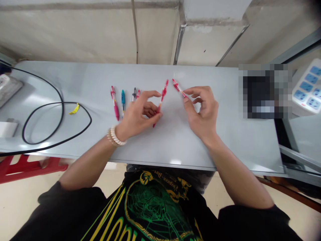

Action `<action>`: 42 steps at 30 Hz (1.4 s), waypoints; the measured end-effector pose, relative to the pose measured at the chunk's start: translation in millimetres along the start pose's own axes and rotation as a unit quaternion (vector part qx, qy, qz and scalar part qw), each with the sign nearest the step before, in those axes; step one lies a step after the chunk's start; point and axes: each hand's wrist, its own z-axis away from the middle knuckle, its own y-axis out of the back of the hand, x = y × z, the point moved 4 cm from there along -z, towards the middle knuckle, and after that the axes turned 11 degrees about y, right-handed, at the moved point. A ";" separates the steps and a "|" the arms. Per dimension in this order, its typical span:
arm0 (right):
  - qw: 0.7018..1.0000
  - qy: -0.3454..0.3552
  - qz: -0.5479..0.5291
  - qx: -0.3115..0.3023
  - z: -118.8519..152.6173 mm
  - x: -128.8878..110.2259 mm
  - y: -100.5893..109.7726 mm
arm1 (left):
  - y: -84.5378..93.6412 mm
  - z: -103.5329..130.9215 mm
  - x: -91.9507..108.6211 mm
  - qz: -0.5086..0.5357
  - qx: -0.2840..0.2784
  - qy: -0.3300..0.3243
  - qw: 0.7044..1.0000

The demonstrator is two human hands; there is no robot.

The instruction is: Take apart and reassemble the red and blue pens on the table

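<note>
We hold a red pen (164, 92) in our left grip (137, 115) and a second red pen (177, 86) in our right grip (203, 112).
Thumb and fingers pinch each; the pens' upper ends lie near but apart, between both grips. Left of our left grip, a pink pen (114, 102), a blue pen (123, 99) and a dark-topped pen (133, 95) rest on the bench (250, 144), beside what seems a partly hidden red-topped pen (138, 93).

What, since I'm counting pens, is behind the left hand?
Behind the left hand, a gray pen and a red pen partly show; their near ends are hidden, and any fully covered pen cannot be seen.
</note>
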 end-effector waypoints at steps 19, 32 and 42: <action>0.984 -0.040 0.116 -0.132 -0.7 36.7 -0.5 | 79.8 -17.2 -24.2 -0.310 0.170 0.047 0.934; 0.941 -0.075 -0.292 -0.157 6.2 -1.9 -24.5 | 47.0 -13.9 0.1 -0.002 0.097 0.019 0.995; 0.945 -0.081 -0.274 -0.159 10.0 -11.0 -28.6 | 14.8 -6.6 8.1 0.290 0.013 0.071 0.954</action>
